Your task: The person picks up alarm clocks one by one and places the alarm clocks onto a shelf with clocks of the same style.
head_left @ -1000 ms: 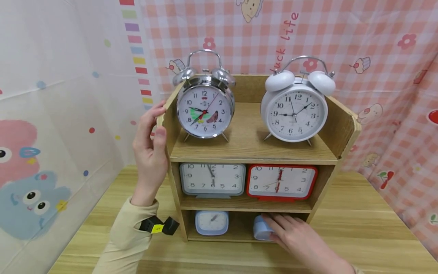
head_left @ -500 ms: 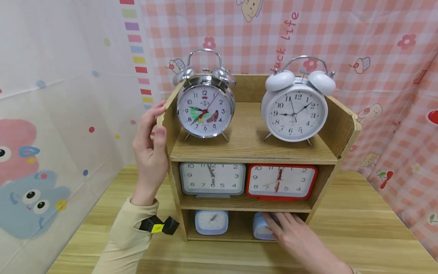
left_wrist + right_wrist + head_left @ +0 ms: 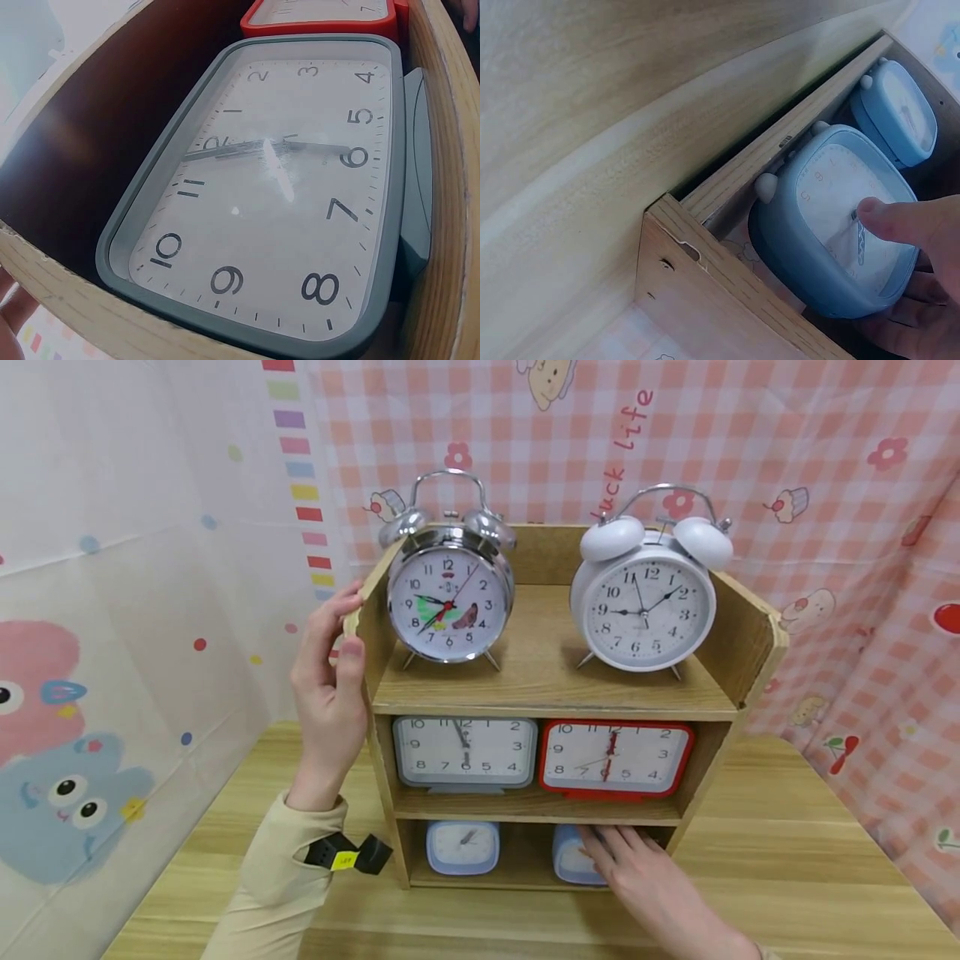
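Observation:
My right hand (image 3: 648,877) reaches into the bottom compartment of the wooden shelf (image 3: 555,703) and grips a small light-blue alarm clock (image 3: 840,225). In the right wrist view the thumb (image 3: 892,219) lies on its dial, with the other fingers behind its body. Part of this clock is hidden by the hand in the head view. A matching blue alarm clock (image 3: 462,848) stands at the left of the same compartment. My left hand (image 3: 330,693) holds the front edge of the shelf's left side panel, thumb in front and fingertips at the panel's outer side.
On top stand a silver twin-bell clock (image 3: 450,602) and a white one (image 3: 642,610). The middle shelf holds a grey rectangular clock (image 3: 262,225) and a red one (image 3: 617,760). Wooden table (image 3: 787,860) surrounds the unit; a checked curtain (image 3: 525,443) hangs behind.
The blue clock in my right hand has turned a little, so more of its dial faces forward. The right hand has shifted slightly with it; my left hand stays put.

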{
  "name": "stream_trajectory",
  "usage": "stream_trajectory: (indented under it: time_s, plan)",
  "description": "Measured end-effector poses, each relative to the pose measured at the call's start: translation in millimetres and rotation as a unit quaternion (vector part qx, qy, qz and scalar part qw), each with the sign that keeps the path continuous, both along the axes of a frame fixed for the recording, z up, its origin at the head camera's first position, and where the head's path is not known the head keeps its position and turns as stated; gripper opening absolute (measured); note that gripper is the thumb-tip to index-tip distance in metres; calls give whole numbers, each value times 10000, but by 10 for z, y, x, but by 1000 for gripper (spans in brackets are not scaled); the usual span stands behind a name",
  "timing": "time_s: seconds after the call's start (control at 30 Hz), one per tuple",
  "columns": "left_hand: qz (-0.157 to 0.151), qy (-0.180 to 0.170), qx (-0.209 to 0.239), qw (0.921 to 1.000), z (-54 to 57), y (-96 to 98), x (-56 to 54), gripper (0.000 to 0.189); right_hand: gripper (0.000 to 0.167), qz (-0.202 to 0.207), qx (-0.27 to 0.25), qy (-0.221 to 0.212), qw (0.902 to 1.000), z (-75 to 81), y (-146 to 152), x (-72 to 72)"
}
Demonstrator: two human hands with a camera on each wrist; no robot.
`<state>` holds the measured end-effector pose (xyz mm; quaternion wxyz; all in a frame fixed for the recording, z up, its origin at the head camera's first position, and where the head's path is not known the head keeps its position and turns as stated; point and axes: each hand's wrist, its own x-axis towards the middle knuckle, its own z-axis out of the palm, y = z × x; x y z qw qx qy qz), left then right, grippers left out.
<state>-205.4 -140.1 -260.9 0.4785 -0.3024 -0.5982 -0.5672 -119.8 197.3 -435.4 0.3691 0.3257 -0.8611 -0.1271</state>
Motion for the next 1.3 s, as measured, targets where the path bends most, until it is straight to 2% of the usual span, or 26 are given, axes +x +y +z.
stream_trajectory:
  time_s: [0.1,0.2,0.27,0.5,1.0,1.3]
  plan:
    - [-2,-4,11,10000,-1,1,2,69,70,26,-125,-5,9999,0,-11,-11]
    - [-33,-30,6,10000,-2,0,4,70,47,126,-214,2,9997,-17,3,-43]
    - [-56,-53,2,10000,-3,-1,5,70,43,213,-266,40,9994,-33,15,-72]
    - [-3,-79,-23,10000,-6,-8,8,71,43,337,-282,89,9990,-54,21,-140]
    - [53,-56,-55,10000,-2,1,11,70,52,-22,-151,-39,9999,-45,-4,-136]
    - [72,-31,-55,10000,-16,0,0,70,50,36,-94,-34,9999,-36,1,-143]
